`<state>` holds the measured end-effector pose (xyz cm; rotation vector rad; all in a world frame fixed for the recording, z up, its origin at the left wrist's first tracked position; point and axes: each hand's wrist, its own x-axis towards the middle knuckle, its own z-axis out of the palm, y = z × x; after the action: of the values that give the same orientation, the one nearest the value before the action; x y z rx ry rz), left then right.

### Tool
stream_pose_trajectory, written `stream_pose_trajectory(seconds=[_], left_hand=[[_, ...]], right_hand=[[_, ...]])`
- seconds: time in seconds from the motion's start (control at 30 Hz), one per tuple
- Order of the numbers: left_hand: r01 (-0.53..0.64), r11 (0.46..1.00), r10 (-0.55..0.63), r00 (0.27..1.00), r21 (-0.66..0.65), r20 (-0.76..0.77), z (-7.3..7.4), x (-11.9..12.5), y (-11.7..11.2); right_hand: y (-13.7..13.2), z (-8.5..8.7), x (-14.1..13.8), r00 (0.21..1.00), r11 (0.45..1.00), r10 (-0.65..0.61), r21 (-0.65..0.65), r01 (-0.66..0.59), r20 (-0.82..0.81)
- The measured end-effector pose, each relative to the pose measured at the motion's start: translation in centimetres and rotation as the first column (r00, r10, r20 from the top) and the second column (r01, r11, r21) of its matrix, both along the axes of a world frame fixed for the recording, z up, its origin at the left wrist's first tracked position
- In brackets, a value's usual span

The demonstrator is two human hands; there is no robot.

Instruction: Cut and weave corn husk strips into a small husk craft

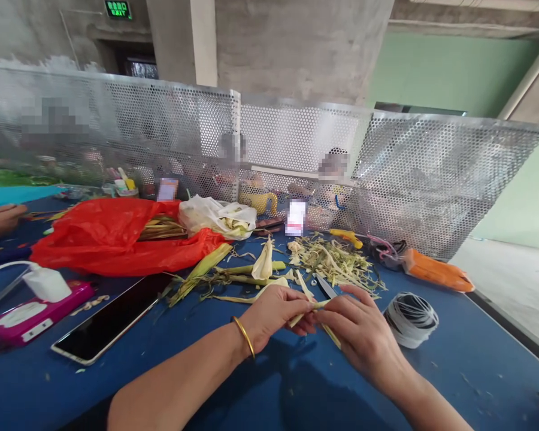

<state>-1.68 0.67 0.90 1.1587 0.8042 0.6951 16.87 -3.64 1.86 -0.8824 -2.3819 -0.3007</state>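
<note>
Narrow pale-yellow husk strips (320,304), at various angles, between left hand (273,312) and right hand (363,328)

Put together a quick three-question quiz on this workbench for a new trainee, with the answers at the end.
1. Which wrist wears the gold bangle?
2. True or false: the black-screened phone lies inside the red plastic bag.
3. What are the left hand and right hand holding? A) scissors; B) a pale plant strip; C) a cord coil.

Key:
1. The left.
2. False: the phone lies on the blue tabletop, outside the red plastic bag.
3. B.
</note>
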Motion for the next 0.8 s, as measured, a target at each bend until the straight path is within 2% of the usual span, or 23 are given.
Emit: stream_pose_trajectory(seconds=[0.07, 0.17, 0.27, 0.37, 0.43, 0.63, 0.73, 0.8], left_hand=[[0.023, 0.999, -0.022, 0.999, 0.026, -0.028, 0.0, 0.1, -0.1], [0.088, 0.995, -0.085, 0.995, 0.053, -0.059, 0.1, 0.1, -0.4], [0.151, 0.987, -0.145, 0.985, 0.063, -0.092, 0.2, 0.1, -0.7], [0.225, 0.973, -0.217, 0.969, 0.052, -0.118, 0.1, 0.0, -0.9], [0.252, 0.967, -0.246, 0.962, 0.033, -0.122, 0.0, -0.1, -0.9], [0.276, 0.961, -0.275, 0.956, -0.007, -0.100, -0.2, -0.2, -0.6], [0.303, 0.953, -0.303, 0.949, -0.023, -0.087, -0.5, -0.3, -0.5], [0.323, 0.946, -0.325, 0.942, -0.039, -0.081, -0.7, -0.3, -0.4]], right_hand=[[0.0, -0.2, -0.2, 0.997, 0.999, -0.008, -0.044, 0.004, -0.073], [-0.2, 0.0, -0.4, 0.963, 0.966, -0.137, -0.245, 0.078, -0.232], [-0.3, 0.1, -0.7, 0.894, 0.861, -0.264, -0.506, 0.050, -0.361], [-0.2, 0.0, -1.0, 0.847, 0.739, -0.317, -0.671, -0.062, -0.427], [-0.1, -0.2, -1.1, 0.835, 0.696, -0.318, -0.709, -0.115, -0.449], [-0.2, -0.4, -1.0, 0.817, 0.688, -0.308, -0.708, -0.163, -0.487], [-0.3, -0.2, -1.2, 0.808, 0.659, -0.309, -0.726, -0.198, -0.501], [-0.3, -0.2, -1.3, 0.834, 0.636, -0.278, -0.742, -0.212, -0.477]])
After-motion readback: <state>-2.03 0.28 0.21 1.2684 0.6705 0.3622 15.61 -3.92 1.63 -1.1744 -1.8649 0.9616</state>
